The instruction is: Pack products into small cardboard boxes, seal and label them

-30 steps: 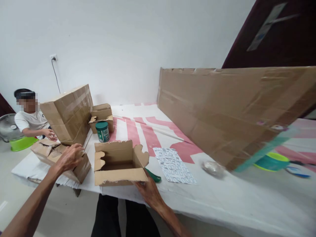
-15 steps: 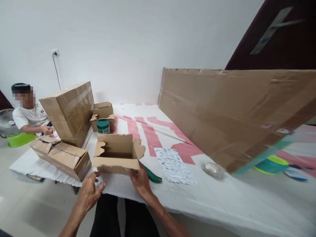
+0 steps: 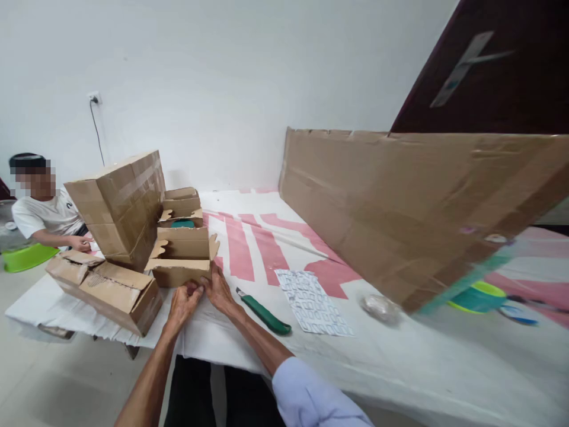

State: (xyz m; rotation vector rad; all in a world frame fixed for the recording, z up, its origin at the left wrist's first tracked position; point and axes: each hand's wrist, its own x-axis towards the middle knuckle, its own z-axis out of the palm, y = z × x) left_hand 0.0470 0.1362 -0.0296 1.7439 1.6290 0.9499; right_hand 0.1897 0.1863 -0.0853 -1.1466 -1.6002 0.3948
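White-clothed table (image 3: 400, 356) with pink stripes, white wall behind, dark door (image 3: 489, 77) at upper right. Head view: your two hands meet at the near front wall of the small open cardboard box (image 3: 180, 270), which sits on the table's left part, flaps up. Your right hand (image 3: 217, 289) is open, fingers stretched out against the box's lower front edge. Your left hand (image 3: 183, 302) has its fingers curled, tips touching the right thumb just beside the box; can't tell if it's pinching anything. Green-handled cutter (image 3: 265, 312) lies just right of your right hand, printed label sheet (image 3: 311, 302) next to it. Taped carton (image 3: 120, 204) stands left of the box, over a long flat carton (image 3: 106, 290) lying at the table edge. Second small box (image 3: 180, 200) and a green tin lid (image 3: 183, 223) sit behind. Big cardboard panel (image 3: 400, 201) leans across the right side. Another person (image 3: 47, 216) sits at far left.
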